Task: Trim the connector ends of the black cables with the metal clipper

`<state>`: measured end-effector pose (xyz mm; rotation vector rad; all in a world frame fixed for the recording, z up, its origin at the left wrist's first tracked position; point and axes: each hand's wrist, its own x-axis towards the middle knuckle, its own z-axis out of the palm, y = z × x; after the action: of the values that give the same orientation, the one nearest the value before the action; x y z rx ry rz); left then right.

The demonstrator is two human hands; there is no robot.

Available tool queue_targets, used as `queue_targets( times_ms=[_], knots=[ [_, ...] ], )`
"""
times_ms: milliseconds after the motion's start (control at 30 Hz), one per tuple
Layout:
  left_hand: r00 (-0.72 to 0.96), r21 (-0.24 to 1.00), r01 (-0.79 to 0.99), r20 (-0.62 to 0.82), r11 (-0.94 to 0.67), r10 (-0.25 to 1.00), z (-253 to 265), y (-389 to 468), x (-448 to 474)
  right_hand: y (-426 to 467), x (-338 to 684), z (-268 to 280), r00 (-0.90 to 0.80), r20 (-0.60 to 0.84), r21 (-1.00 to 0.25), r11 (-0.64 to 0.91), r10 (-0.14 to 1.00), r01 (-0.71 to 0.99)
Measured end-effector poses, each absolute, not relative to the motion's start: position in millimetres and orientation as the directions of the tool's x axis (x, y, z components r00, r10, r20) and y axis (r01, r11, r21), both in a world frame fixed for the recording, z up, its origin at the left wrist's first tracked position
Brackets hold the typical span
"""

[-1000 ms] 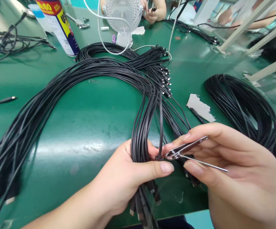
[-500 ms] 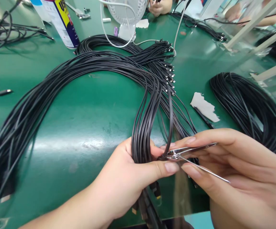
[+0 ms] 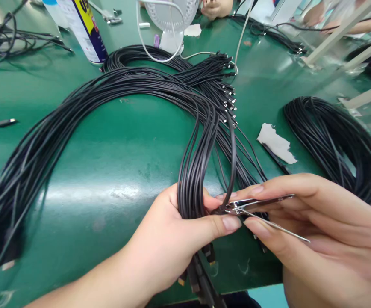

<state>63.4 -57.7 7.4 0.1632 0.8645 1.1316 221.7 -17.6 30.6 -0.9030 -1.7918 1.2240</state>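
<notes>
Clippers [image 3: 238, 208] at one cable [image 3: 233, 158]

Head view: I see green table [image 3: 134, 141] inside the cable arc [image 3: 134, 83], its near edge below the hands. Left hand [image 3: 179, 231] clamps a cable bundle [image 3: 190, 192]; right hand [image 3: 326, 218] (fingers curled) pinches the clippers.

- Cables [image 3: 192, 188]: black
- Clipper [image 3: 237, 208]: silver
- Table [image 3: 124, 149]: green
- Can [image 3: 84, 30]: white, yellow and dark blue, dark lettering on the yellow
- Fan [image 3: 171, 15]: white
- Cord [image 3: 163, 61]: white
- Paper [image 3: 278, 143]: off-white
</notes>
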Motion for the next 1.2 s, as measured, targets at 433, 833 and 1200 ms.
queue_targets(
  times_ms=[433, 833, 1200],
  knots=[
    [0.121, 0.556, -0.688, -0.545, 0.466, 0.829, 6.4, -56.0, 64.4, -20.2, 222.7, 28.0, -0.413, 0.18, -0.953, 0.263, 0.893, 0.152],
    [0.138, 0.681, -0.525, -0.524, 0.51, 0.841, 3.4, -58.4, 59.6, -7.8, 233.3, 26.0, -0.397, 0.206, -0.978, 0.198, 0.894, -0.063],
    [0.218, 0.722, -0.346, -0.559, 0.599, 0.8, 7.7, -58.0, 61.2, -2.0, 231.6, 41.1, -0.198, 0.202, -0.911, 0.258, 0.959, 0.321]
  ],
)
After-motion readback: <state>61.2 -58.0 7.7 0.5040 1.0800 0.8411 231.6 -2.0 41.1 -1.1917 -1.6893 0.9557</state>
